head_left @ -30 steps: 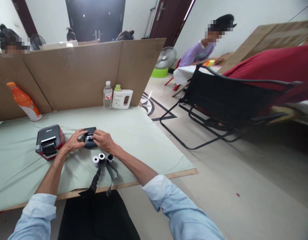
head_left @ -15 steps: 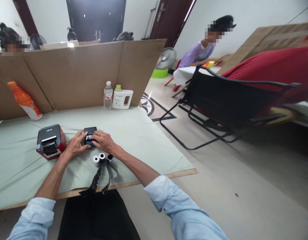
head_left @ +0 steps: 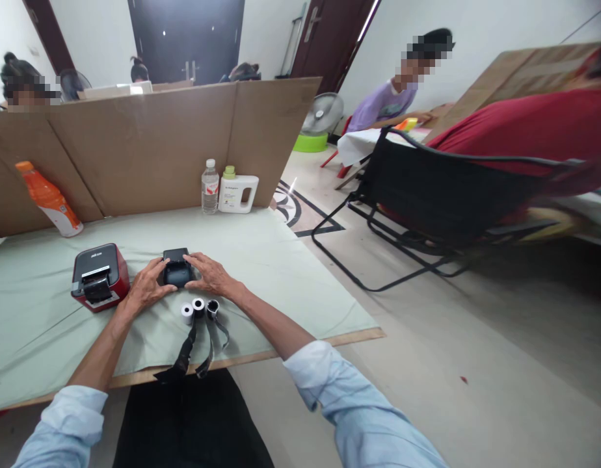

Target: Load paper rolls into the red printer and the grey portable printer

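Hands frame the small black box-shaped printer (head_left: 176,268) on the pale green table cloth (head_left: 261,260): your left hand (head_left: 147,287) cups its left side, your right hand (head_left: 210,275) presses its right side, fingers curled against the casing. The printer sits mid-table, its long axis running away from you, lid end toward the brown cardboard screen (head_left: 149,143). Just in front of it stand three small paper rolls (head_left: 199,308). The red-and-black printer (head_left: 98,276) rests near your left hand.
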The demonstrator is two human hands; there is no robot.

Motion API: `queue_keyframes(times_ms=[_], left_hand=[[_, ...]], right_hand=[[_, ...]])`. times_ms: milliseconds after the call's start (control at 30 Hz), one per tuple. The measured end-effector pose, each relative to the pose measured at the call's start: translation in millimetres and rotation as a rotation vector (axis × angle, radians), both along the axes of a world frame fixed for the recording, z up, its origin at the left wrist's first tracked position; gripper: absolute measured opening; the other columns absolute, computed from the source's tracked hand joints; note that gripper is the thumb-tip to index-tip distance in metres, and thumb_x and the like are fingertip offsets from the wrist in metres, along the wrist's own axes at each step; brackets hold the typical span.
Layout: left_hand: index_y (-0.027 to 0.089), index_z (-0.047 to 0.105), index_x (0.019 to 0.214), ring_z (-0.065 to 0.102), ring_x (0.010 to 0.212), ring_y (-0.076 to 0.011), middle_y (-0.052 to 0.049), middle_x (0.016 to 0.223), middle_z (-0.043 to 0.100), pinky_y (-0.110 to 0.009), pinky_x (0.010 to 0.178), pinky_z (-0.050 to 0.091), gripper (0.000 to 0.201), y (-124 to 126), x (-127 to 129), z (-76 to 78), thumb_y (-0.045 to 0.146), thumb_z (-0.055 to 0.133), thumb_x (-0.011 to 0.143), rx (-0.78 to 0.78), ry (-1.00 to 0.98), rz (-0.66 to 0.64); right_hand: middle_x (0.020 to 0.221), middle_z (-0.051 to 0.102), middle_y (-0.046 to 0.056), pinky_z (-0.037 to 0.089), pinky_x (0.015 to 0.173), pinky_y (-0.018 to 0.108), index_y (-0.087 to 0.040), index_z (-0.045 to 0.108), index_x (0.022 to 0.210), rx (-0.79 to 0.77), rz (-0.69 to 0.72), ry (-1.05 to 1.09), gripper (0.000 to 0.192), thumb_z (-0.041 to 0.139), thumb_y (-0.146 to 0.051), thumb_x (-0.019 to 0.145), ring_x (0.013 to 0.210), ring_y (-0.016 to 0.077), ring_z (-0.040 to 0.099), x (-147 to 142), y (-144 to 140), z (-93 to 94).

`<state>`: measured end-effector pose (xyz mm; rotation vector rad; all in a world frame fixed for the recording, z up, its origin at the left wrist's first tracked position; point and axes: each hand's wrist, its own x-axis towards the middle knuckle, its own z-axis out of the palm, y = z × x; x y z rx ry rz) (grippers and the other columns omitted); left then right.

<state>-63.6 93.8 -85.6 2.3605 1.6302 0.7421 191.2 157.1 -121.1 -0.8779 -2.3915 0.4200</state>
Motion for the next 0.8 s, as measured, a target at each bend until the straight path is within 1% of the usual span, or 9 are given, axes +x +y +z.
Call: queue_keyframes(times_ms=[133, 267, 367, 433, 500, 567, 667, 733, 800], left_hand=[[0.021, 0.06, 0.146, 0.056, 0.14, -0.0389, -0.018, 0.156, 0.054, -0.052, 0.117, 0.047, 0.08, -1.6, 1.0, -1.5, 0.049, 0.085, 0.076, 0.002, -0.003, 0.011], [0.023, 0.06, 0.146, 0.058, 0.137, -0.0379, -0.016, 0.157, 0.052, -0.05, 0.114, 0.05, 0.078, -0.8, 1.7, -4.0, 0.047, 0.085, 0.076, -0.01, -0.002, 0.024], [0.024, 0.06, 0.147, 0.059, 0.137, -0.0379, -0.016, 0.159, 0.049, -0.05, 0.113, 0.051, 0.078, 0.6, 2.7, -3.8, 0.046, 0.085, 0.076, -0.027, -0.002, 0.037], [0.022, 0.059, 0.147, 0.058, 0.138, -0.0387, -0.017, 0.159, 0.049, -0.051, 0.114, 0.05, 0.079, 0.5, 3.7, -3.1, 0.046, 0.085, 0.076, -0.044, -0.003, 0.044], [0.02, 0.058, 0.148, 0.056, 0.139, -0.0388, -0.018, 0.157, 0.052, -0.052, 0.116, 0.048, 0.078, -0.8, 4.6, -3.1, 0.044, 0.083, 0.078, -0.045, -0.018, 0.043], [0.02, 0.055, 0.15, 0.055, 0.141, -0.0381, -0.018, 0.154, 0.054, -0.053, 0.118, 0.045, 0.079, -2.8, 5.1, -4.4, 0.043, 0.082, 0.08, -0.035, -0.044, 0.028], [0.021, 0.051, 0.153, 0.052, 0.143, -0.0364, -0.017, 0.155, 0.054, -0.052, 0.121, 0.043, 0.082, -5.7, 5.8, -7.2, 0.04, 0.081, 0.08, -0.026, -0.079, -0.016], [0.022, 0.049, 0.154, 0.052, 0.144, -0.0348, -0.016, 0.156, 0.053, -0.052, 0.121, 0.042, 0.082, -7.0, 6.6, -8.7, 0.038, 0.08, 0.08, -0.025, -0.092, -0.035], [0.024, 0.049, 0.154, 0.051, 0.144, -0.034, -0.014, 0.156, 0.053, -0.052, 0.122, 0.041, 0.08, -7.4, 7.8, -9.8, 0.035, 0.079, 0.08, -0.029, -0.104, -0.015]], right_hand=[[0.151, 0.054, 0.017, 0.052, 0.111, 0.046, -0.023, 0.047, 0.158, -0.016, -0.011, 0.0, 0.087, 0.086, -0.04, 0.082, 0.137, 0.031, 0.057, -0.8, -1.1, -4.0], [0.152, 0.055, 0.016, 0.053, 0.11, 0.047, -0.026, 0.049, 0.156, -0.032, -0.035, 0.012, 0.085, 0.087, -0.041, 0.081, 0.138, 0.0309, 0.058, -1.4, 1.6, -8.3], [0.153, 0.054, 0.015, 0.052, 0.112, 0.048, -0.028, 0.051, 0.155, -0.046, -0.034, 0.001, 0.087, 0.089, -0.042, 0.078, 0.139, 0.0315, 0.056, -1.9, 4.6, -6.9], [0.156, 0.052, 0.016, 0.049, 0.115, 0.049, -0.026, 0.051, 0.155, -0.059, -0.039, -0.005, 0.088, 0.089, -0.042, 0.078, 0.143, 0.0326, 0.053, -2.5, 4.4, -6.1], [0.159, 0.05, 0.018, 0.047, 0.117, 0.049, -0.022, 0.048, 0.157, -0.064, -0.042, 0.005, 0.087, 0.085, -0.042, 0.082, 0.146, 0.0329, 0.051, -3.3, 2.0, -8.2], [0.158, 0.051, 0.018, 0.045, 0.118, 0.049, -0.02, 0.042, 0.161, -0.053, -0.044, 0.027, 0.088, 0.082, -0.042, 0.085, 0.145, 0.0327, 0.051, -4.1, -1.4, -13.8], [0.154, 0.055, 0.021, 0.044, 0.118, 0.051, -0.017, 0.033, 0.164, -0.044, -0.067, 0.063, 0.097, 0.081, -0.044, 0.084, 0.14, 0.0345, 0.055, -4.9, -4.1, -24.5], [0.152, 0.057, 0.022, 0.045, 0.116, 0.053, -0.015, 0.033, 0.164, -0.048, -0.074, 0.078, 0.1, 0.082, -0.046, 0.083, 0.138, 0.0359, 0.056, -5.4, -3.5, -29.8], [0.152, 0.058, 0.021, 0.046, 0.115, 0.053, -0.017, 0.035, 0.163, -0.043, -0.069, 0.091, 0.097, 0.081, -0.046, 0.083, 0.138, 0.0361, 0.057, -5.9, -2.0, -32.5]])
